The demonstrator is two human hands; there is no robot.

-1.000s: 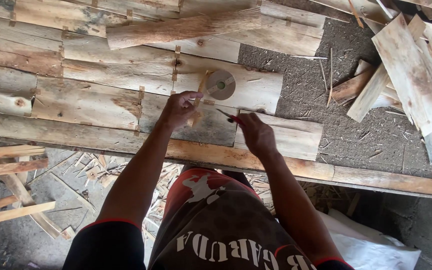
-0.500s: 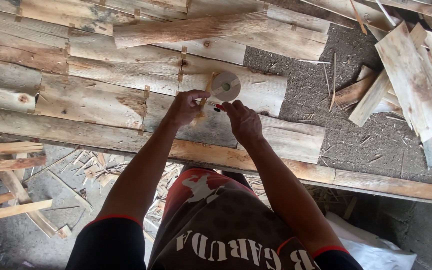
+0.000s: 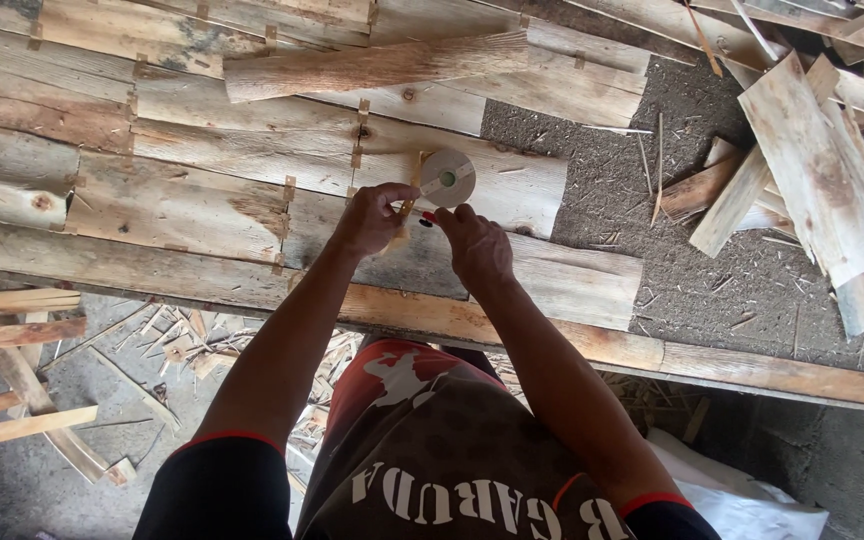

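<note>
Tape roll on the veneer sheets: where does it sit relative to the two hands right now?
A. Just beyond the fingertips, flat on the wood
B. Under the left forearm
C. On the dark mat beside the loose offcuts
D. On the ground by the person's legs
A: the tape roll lies flat on the pale veneer sheet, just past the left hand and right hand, which meet below it.

No packages, labels, signs or screens.
</note>
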